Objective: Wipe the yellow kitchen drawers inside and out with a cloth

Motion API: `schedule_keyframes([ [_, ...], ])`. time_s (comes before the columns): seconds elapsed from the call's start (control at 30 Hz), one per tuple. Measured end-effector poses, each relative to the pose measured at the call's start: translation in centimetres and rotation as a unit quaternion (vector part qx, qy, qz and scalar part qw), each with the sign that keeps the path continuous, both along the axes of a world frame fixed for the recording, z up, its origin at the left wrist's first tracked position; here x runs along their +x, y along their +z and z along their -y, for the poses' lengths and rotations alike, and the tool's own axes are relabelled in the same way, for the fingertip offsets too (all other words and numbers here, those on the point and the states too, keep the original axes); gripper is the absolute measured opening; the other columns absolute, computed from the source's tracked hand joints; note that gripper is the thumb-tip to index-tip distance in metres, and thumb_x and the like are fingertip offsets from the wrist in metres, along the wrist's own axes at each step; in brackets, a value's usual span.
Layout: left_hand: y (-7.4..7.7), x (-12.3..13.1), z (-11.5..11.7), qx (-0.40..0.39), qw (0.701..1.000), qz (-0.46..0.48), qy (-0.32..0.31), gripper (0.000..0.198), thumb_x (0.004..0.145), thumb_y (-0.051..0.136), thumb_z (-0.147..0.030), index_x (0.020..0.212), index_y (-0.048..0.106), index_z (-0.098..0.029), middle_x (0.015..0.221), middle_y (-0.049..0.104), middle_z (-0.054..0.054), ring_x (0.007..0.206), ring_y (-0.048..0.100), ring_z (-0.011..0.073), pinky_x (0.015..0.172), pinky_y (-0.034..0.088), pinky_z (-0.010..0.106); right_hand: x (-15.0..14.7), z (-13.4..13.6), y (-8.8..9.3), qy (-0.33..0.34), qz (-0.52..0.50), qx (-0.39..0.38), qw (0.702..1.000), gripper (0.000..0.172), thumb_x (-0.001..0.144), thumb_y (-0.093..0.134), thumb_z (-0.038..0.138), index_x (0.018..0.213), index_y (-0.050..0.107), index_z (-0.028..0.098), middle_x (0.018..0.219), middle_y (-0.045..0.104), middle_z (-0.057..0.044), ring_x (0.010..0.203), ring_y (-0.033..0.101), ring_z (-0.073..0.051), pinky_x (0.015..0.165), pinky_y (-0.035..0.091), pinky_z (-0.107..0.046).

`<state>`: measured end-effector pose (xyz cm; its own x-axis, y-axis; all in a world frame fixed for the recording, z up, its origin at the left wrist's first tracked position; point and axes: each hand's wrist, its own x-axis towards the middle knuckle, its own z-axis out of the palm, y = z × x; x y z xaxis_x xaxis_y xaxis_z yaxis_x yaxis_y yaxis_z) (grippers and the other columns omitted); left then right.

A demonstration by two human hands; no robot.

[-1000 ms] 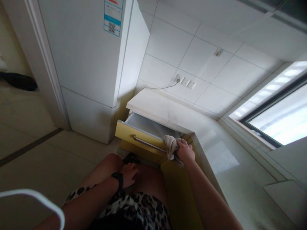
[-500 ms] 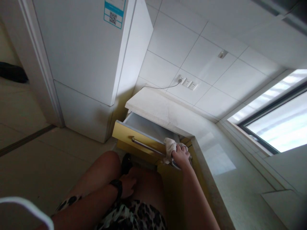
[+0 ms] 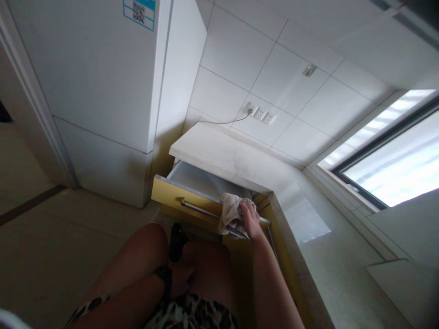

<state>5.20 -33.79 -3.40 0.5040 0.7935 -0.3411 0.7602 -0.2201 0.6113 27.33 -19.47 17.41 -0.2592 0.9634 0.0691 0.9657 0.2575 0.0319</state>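
A pale, patterned cloth (image 3: 229,211) is bunched over the top edge of a yellow drawer front (image 3: 166,192), near its right end. My right hand (image 3: 251,220) is closed on the cloth from the right, pressing it to the front. The drawer is pulled out, and its grey inside shows below the counter. A metal bar handle (image 3: 199,208) runs along the front, its right end covered by the cloth. Low in the view, my left hand (image 3: 181,279) lies in shadow on my thigh, holding nothing, its fingers loosely laid.
A stone counter (image 3: 212,146) runs above the drawer and turns along the right side under a window (image 3: 394,164). To the left stands a tall white refrigerator (image 3: 103,82). A cord (image 3: 222,122) leads to wall sockets (image 3: 260,113).
My right hand and the cloth have shifted slightly left along the drawer front, and more of the cloth hangs over it. My view has turned a little; my left hand stays on the thigh.
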Motion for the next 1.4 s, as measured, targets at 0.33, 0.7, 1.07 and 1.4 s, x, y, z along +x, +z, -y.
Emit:
schedule_keyframes([
  [0.33,1.4,-0.2,-0.1,-0.007,0.999,0.017,-0.032,0.040,0.076,0.053,-0.024,0.112,0.071,-0.021,0.117,0.074,0.014,0.107,0.070,0.0346,0.087,0.056,0.046,-5.3,1.4,-2.5,-0.175,-0.062,0.121,0.975,0.069,0.079,0.060,0.059,0.133,0.048,0.016,0.150,0.034,-0.021,0.136,0.026,-0.043,0.109,0.026,-0.054],
  [0.7,2.0,-0.8,-0.3,-0.021,0.999,0.025,-0.011,0.040,0.088,0.044,-0.032,0.117,0.070,-0.024,0.116,0.074,0.011,0.104,0.070,0.0285,0.086,0.054,0.039,3.2,1.8,-1.0,-0.281,-0.057,0.124,0.950,0.073,0.085,0.057,0.044,0.154,0.034,0.044,0.154,0.032,-0.006,0.119,0.048,-0.033,0.089,0.046,-0.044],
  [1.07,-2.9,-0.8,-1.5,-0.087,0.995,0.029,-0.027,0.050,0.083,0.050,-0.030,0.131,0.059,-0.022,0.127,0.070,0.012,0.113,0.067,0.0305,0.093,0.051,0.042,-7.4,3.0,-0.8,-0.150,-0.070,0.078,0.983,0.079,0.079,0.068,0.038,0.152,0.039,0.044,0.154,0.035,-0.008,0.114,0.051,-0.035,0.085,0.048,-0.043],
  [1.4,-2.0,-2.4,-2.7,-0.147,0.989,0.009,0.010,0.031,0.084,0.050,-0.038,0.102,0.068,-0.020,0.104,0.074,0.011,0.092,0.069,0.0285,0.077,0.051,0.037,-7.9,1.9,0.4,-0.058,-0.107,0.022,0.992,0.079,0.075,0.070,0.037,0.148,0.042,0.047,0.158,0.032,-0.004,0.121,0.052,-0.033,0.089,0.047,-0.041],
])
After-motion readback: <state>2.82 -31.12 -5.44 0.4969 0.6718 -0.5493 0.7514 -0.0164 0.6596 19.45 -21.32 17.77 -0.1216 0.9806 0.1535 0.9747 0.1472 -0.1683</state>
